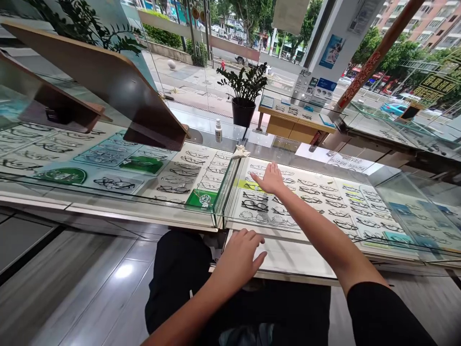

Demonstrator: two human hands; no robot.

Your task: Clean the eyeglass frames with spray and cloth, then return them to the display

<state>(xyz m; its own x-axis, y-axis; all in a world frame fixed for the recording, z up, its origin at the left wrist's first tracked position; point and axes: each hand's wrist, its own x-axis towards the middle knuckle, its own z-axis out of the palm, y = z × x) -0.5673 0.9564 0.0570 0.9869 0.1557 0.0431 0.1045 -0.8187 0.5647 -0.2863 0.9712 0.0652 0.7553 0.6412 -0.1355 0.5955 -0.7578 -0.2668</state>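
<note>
My right hand (272,179) reaches over the glass display case (224,204), fingers stretched out and thumb apart, with nothing in it. It appears to lie flat on the glass top, above rows of eyeglasses (255,205). My left hand (242,253) is nearer to me, at the left end of a pulled-out white drawer or shelf (295,259). Its fingers are slightly bent, with the thumb apart, and no object shows in it. A crumpled pale cloth (240,152) lies on the glass just beyond my right hand. Behind it to the left stands a small white spray bottle (218,131).
Mirrors with wooden backs (108,77) stand on the left case, over more eyeglasses (115,183). A potted plant (243,93) stands behind the counter. Farther back is a wooden display table (288,122). My legs (180,274) are under the counter's edge.
</note>
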